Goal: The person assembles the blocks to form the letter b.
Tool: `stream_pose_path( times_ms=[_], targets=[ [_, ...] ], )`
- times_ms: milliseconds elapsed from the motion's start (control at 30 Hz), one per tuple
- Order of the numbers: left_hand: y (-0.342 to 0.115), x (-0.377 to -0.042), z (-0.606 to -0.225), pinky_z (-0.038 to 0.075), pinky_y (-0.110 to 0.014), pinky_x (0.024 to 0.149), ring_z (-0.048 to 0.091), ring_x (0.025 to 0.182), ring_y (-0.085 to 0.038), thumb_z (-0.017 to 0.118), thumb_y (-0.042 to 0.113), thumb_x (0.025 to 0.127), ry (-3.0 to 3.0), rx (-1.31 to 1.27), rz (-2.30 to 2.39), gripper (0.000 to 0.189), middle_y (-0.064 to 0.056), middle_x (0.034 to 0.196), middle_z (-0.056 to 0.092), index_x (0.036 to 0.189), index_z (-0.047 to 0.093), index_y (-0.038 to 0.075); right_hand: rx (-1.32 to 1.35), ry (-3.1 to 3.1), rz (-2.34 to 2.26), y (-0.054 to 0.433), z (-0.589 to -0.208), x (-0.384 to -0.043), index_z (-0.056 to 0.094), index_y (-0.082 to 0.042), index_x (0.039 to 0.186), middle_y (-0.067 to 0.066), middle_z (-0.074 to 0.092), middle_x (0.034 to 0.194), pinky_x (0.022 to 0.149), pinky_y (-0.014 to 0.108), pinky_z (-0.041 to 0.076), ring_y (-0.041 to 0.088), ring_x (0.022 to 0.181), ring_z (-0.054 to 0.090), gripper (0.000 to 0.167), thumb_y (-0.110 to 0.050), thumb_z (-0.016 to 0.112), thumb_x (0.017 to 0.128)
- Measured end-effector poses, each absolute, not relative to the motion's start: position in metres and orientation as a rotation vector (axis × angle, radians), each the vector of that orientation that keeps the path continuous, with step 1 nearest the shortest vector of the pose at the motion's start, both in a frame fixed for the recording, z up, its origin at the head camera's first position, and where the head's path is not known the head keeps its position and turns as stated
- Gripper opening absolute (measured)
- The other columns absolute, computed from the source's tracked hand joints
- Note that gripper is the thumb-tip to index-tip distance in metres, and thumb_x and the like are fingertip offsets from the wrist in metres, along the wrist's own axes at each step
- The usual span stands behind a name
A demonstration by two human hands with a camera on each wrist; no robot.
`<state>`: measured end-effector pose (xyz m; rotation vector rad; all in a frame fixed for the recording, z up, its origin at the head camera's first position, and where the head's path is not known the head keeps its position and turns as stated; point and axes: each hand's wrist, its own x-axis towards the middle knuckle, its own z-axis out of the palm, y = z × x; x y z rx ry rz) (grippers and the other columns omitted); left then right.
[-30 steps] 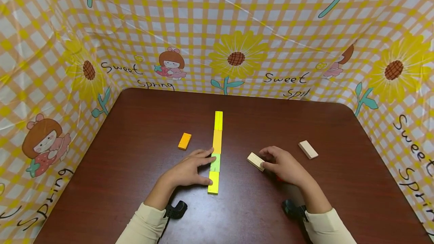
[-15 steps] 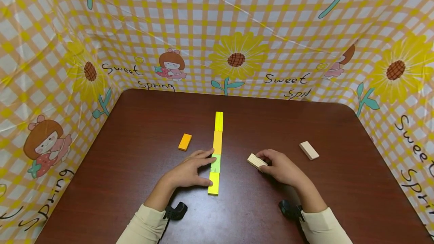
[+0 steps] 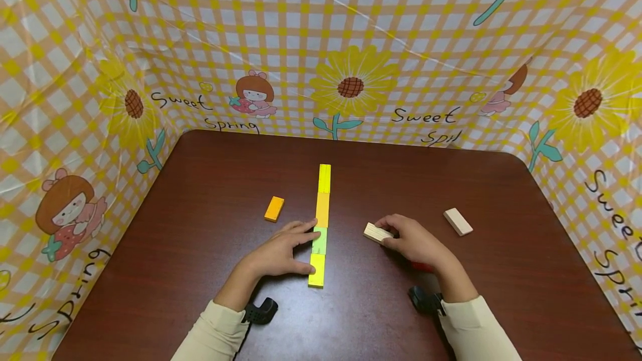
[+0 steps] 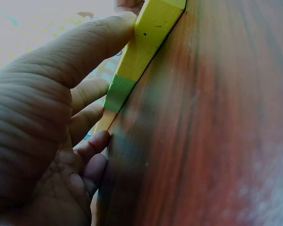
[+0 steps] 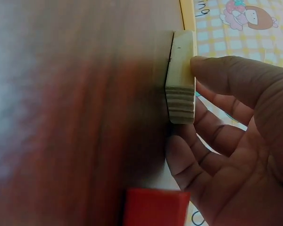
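A straight row of wooden blocks lies end to end down the middle of the table: a yellow block (image 3: 316, 279) nearest, then a green block (image 3: 319, 245), an amber block (image 3: 322, 209) and another yellow block (image 3: 324, 178). My left hand (image 3: 275, 252) rests along the row's left side, thumb on the near yellow block and extended fingertips at the green and amber ones. To the right of the row, my right hand (image 3: 418, 243) pinches a plain wooden block (image 3: 373, 232) between thumb and fingers. In the right wrist view this plain block (image 5: 181, 61) appears low against the tabletop.
A red block (image 5: 155, 207) lies by the right hand, mostly hidden under the wrist in the head view. An orange block (image 3: 274, 209) lies left of the row, another plain block (image 3: 458, 222) to the right. Patterned cloth (image 3: 281, 32) surrounds the dark table (image 3: 225, 166).
My right hand has moved slightly left and away from me, its fingers now around the plain block, which has turned a little and shifted. The left hand has stayed put.
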<state>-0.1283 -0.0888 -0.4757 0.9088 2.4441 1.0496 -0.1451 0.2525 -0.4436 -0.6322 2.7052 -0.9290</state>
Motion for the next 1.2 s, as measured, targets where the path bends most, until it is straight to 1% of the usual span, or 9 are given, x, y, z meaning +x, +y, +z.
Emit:
stream_pose_path(
  times_ms=[133, 300, 467, 667, 933, 1200],
  targets=[
    [-0.089, -0.129, -0.475, 0.030, -0.055, 0.109, 0.021, 0.146, -0.023, 0.081, 0.032, 0.083, 2.443, 0.905, 1.044, 0.076, 0.004, 0.162, 0.025, 0.149, 0.048, 0.015, -0.659, 2.708, -0.910, 0.251, -0.444, -0.152, 0.068, -0.005, 0.112, 0.002, 0.065, 0.100, 0.078, 0.037, 0.047, 0.017, 0.087, 0.057, 0.027, 0.000, 0.069, 0.085],
    [-0.089, -0.129, -0.475, 0.030, -0.055, 0.109, 0.020, 0.146, -0.023, 0.081, 0.032, 0.083, 2.443, 0.901, 1.044, 0.076, 0.005, 0.162, 0.025, 0.149, 0.047, 0.015, -0.687, 2.708, -0.898, 0.249, -0.444, -0.160, 0.069, -0.005, 0.110, 0.003, 0.064, 0.099, 0.077, 0.037, 0.046, 0.018, 0.087, 0.056, 0.026, 0.002, 0.068, 0.084],
    [-0.089, -0.129, -0.476, 0.029, -0.055, 0.110, 0.020, 0.146, -0.023, 0.082, 0.031, 0.083, 2.448, 0.907, 1.043, 0.076, 0.005, 0.162, 0.025, 0.149, 0.048, 0.015, -0.694, 2.689, -0.905, 0.246, -0.443, -0.167, 0.069, -0.005, 0.110, 0.002, 0.064, 0.100, 0.075, 0.036, 0.046, 0.018, 0.087, 0.055, 0.026, 0.002, 0.066, 0.085],
    [-0.089, -0.130, -0.478, 0.028, -0.054, 0.110, 0.022, 0.146, -0.024, 0.081, 0.032, 0.083, 2.461, 0.933, 1.030, 0.076, 0.003, 0.162, 0.026, 0.149, 0.048, 0.014, -0.686, 2.651, -0.927, 0.243, -0.444, -0.172, 0.070, -0.006, 0.112, 0.004, 0.066, 0.105, 0.079, 0.037, 0.046, 0.019, 0.092, 0.056, 0.028, 0.004, 0.065, 0.086],
    [-0.088, -0.129, -0.477, 0.029, -0.054, 0.110, 0.022, 0.145, -0.022, 0.081, 0.032, 0.083, 2.465, 0.924, 1.025, 0.076, 0.004, 0.162, 0.026, 0.149, 0.047, 0.015, -0.655, 2.590, -0.949, 0.240, -0.443, -0.179, 0.069, -0.005, 0.113, 0.006, 0.065, 0.106, 0.078, 0.037, 0.047, 0.020, 0.090, 0.055, 0.027, 0.003, 0.063, 0.087],
    [-0.088, -0.130, -0.478, 0.029, -0.054, 0.110, 0.022, 0.146, -0.023, 0.081, 0.033, 0.083, 2.472, 0.919, 1.011, 0.076, 0.004, 0.162, 0.026, 0.149, 0.048, 0.015, -0.687, 2.562, -0.944, 0.235, -0.446, -0.185, 0.069, -0.005, 0.114, 0.006, 0.064, 0.107, 0.079, 0.037, 0.046, 0.020, 0.091, 0.054, 0.026, 0.002, 0.062, 0.090]
  ],
)
